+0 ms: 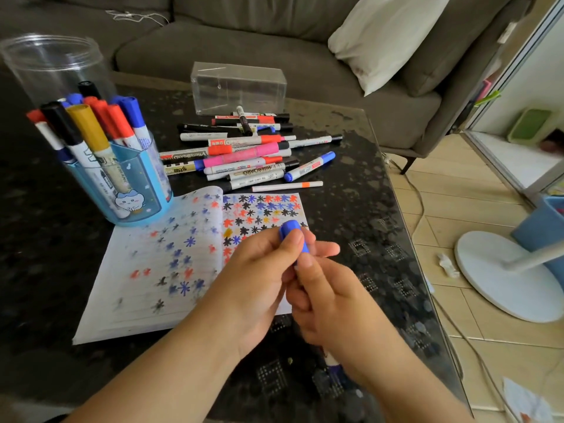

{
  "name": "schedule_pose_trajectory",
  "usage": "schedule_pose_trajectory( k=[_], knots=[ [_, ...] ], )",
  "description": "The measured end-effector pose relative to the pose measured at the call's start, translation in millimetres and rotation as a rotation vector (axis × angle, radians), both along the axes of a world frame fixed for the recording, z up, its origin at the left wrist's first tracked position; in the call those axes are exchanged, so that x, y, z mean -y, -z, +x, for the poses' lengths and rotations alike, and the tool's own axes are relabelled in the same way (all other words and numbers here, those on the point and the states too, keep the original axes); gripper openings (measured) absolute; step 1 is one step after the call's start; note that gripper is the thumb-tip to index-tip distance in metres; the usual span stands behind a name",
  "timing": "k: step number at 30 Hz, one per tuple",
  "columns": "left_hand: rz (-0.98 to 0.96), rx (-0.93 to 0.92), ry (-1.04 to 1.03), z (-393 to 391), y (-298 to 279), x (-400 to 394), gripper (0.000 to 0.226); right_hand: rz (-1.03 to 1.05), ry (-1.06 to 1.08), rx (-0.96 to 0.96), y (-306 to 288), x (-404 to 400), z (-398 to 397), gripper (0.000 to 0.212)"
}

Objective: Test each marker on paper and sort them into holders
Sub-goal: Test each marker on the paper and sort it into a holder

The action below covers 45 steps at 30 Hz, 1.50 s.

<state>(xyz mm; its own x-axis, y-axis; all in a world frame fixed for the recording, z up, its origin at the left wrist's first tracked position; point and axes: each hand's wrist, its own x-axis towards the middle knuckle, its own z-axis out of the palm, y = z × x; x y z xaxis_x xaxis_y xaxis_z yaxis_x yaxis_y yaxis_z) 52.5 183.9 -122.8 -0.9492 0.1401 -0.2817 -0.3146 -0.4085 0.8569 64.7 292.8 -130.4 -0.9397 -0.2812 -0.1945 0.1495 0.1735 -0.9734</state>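
Over the open notebook (158,270), the left hand (259,270) pinches a blue marker's cap (291,236) while the right hand (329,297) grips its barrel; a straight, steady pull apart should uncap it cleanly before testing just ahead.

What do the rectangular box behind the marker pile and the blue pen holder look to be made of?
Rectangular box: clear, glossy rigid plastic, probably acrylic; the sofa shows through it and its edges catch light. Blue pen holder: translucent tinted plastic, smooth finish; marker barrels show through its wall, which carries a printed cartoon figure.
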Motion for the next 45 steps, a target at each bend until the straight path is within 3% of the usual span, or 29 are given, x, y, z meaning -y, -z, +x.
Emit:
schedule_pose_trajectory(
  k=[2,3,5,9,12,16,18,21,24,26,29,32,36,45],
  knots=[
    [-0.049,0.027,-0.101,-7,3,3,0.022,0.464,-0.018,-0.34,11,-2,0,0.023],
    [-0.078,0.034,-0.149,-11,3,7,0.021,0.587,-0.025,-0.407,15,-3,1,0.026],
    [-0.111,0.029,-0.176,-16,3,12,0.02,0.595,-0.009,-0.423,18,-8,1,0.032],
    [-0.202,-0.025,-0.131,-11,8,16,0.025,0.453,0.009,-0.271,17,-20,-2,0.034],
    [-0.443,-0.082,-0.15,-9,10,21,0.022,0.183,0.019,-0.033,8,-25,-2,0.02],
    [-0.7,-0.181,-0.123,-8,11,24,0.004,-0.082,0.138,0.081,5,-32,-5,0.028],
    [-0.85,-0.235,-0.096,-9,15,25,0.009,-0.277,0.187,0.15,3,-34,-8,0.02],
    [-0.956,-0.282,-0.076,-11,19,26,0.017,-0.553,0.218,0.274,4,-38,-12,0.025],
    [-1.017,-0.294,-0.034,-11,22,26,0.023,-0.645,0.222,0.294,12,-39,-15,0.027],
    [-1.047,-0.302,-0.011,-12,23,25,0.022,-0.522,0.186,0.203,21,-40,-15,0.014],
    [-1.085,-0.328,0.022,-12,25,24,0.022,-0.11,0.201,-0.032,27,-38,-14,0.032],
    [-1.109,-0.362,0.053,-13,27,22,0.02,0.09,0.254,-0.142,27,-34,-16,0.037],
    [-1.13,-0.378,0.071,-15,31,20,0.017,0.213,0.254,-0.18,30,-30,-17,0.011],
    [-1.138,-0.351,0.081,-18,36,17,0.022,0.333,0.264,-0.271,38,-31,-19,0.017]
  ],
)
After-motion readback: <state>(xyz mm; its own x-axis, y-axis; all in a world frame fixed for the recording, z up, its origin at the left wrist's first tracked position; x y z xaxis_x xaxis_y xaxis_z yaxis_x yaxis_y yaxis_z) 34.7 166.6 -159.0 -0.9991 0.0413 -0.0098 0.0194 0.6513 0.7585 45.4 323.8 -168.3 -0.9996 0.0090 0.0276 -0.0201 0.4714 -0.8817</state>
